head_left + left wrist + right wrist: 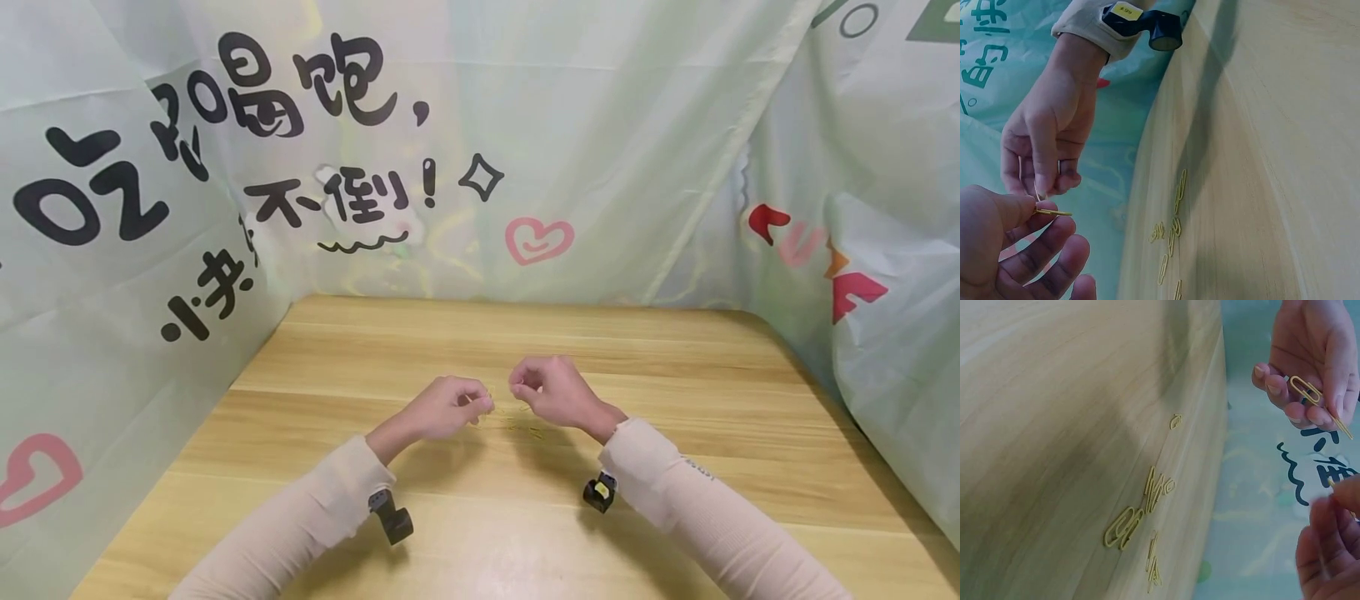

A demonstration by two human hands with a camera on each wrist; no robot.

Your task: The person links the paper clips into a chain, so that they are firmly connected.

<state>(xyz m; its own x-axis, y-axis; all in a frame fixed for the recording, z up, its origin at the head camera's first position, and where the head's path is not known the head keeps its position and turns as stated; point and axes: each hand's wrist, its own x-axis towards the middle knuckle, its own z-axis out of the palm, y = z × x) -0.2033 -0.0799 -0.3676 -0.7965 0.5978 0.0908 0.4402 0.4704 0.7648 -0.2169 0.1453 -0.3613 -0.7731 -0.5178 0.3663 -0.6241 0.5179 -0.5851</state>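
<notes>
Presently, left hand (pixel 444 410) and right hand (pixel 553 392) both hang above the worktop (pixel 420 333), near each other with a gap between them in the head view. Left hand: thumb and finger pinch a yellow paper clip (pixel 1054 212), its free end jutting past the fingertips; the other fingers curve loosely. From the right wrist view, a looped clip (pixel 1305 390) also shows against this hand's fingers; whether it is linked to the pinched one, cannot tell. Right hand: thumb and forefinger grip a thin wire piece (pixel 1332 482), mostly hidden by the fingers, so its full shape is unclear. Below on the wood-grained surface, loose clips (pixel 1154 490) lie flat in a scattered line: one small clip (pixel 1175 422) on its own, then a tangled-looking bunch, a pair of clips (pixel 1124 529) just beside it, and another cluster (pixel 1154 567) closer to the hands in that view. Whether the bunched ones are hooked together, too small to tell. Both arms in pale sleeves, left sleeve (pixel 292 512) and right sleeve (pixel 720 512), each with a dark wrist device, left device (pixel 392 518) and right device (pixel 600 492). Around the worktop, a pale green cloth (pixel 637 150) printed with black characters (pixel 262 108) and a pink heart (pixel 517 242).
</notes>
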